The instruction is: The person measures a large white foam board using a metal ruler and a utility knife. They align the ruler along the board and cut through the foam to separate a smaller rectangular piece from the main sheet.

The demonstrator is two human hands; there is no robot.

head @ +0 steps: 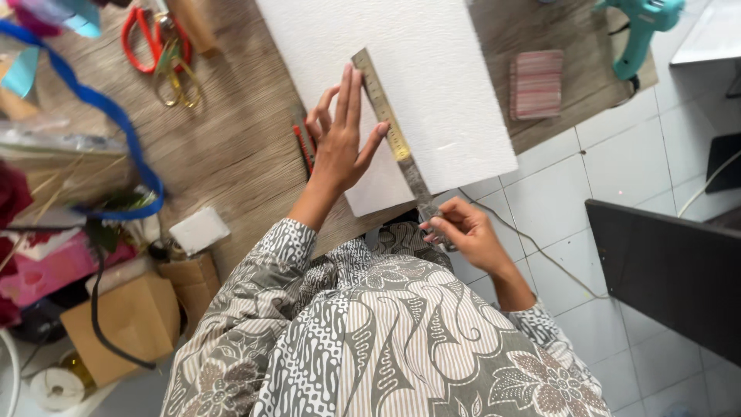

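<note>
My left hand (340, 143) lies flat with its fingers spread on the white foam sheet (432, 85), thumb tip touching the metal ruler (394, 139) that runs just right of those fingers. My right hand (463, 232) pinches the ruler's near end, fingers clamped on it past the sheet's edge. Red pencils (302, 147) lie just left of my left fingers on the wooden table (231, 154).

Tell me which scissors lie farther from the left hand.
The red-handled scissors, at the table's far corner; the gold-handled pair lies closer to the left hand.
</note>
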